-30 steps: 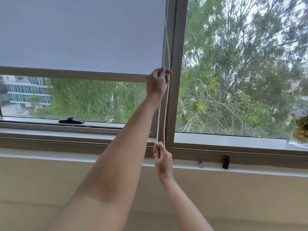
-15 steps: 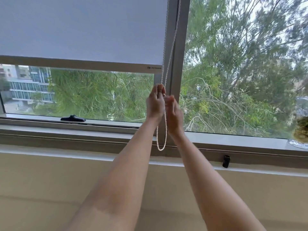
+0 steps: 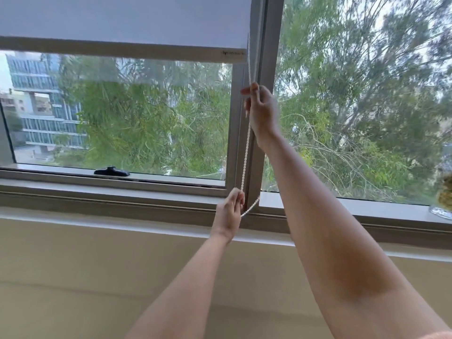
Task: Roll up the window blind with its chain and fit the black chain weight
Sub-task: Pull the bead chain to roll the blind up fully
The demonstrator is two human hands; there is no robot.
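The white roller blind [image 3: 127, 20] covers the top of the left window pane, with its grey bottom bar [image 3: 122, 48] well above the sill. A white bead chain [image 3: 245, 152] hangs along the window's centre post. My right hand [image 3: 260, 111] is closed on the chain high up, just below the blind's bar. My left hand [image 3: 230, 211] grips the chain low down at sill height, and the loop's end sticks out to its right. The black chain weight is hidden behind my right forearm.
A black window handle [image 3: 112, 171] lies on the left pane's lower frame. The grey sill [image 3: 97, 192] runs across under both panes. A glass vessel with yellow contents [image 3: 444, 204] stands on the sill at the far right. Below is a beige wall [image 3: 73, 277].
The blind's bar has risen. My left hand has pulled the chain down from beside my right hand to sill height, while my right hand has moved up the chain.
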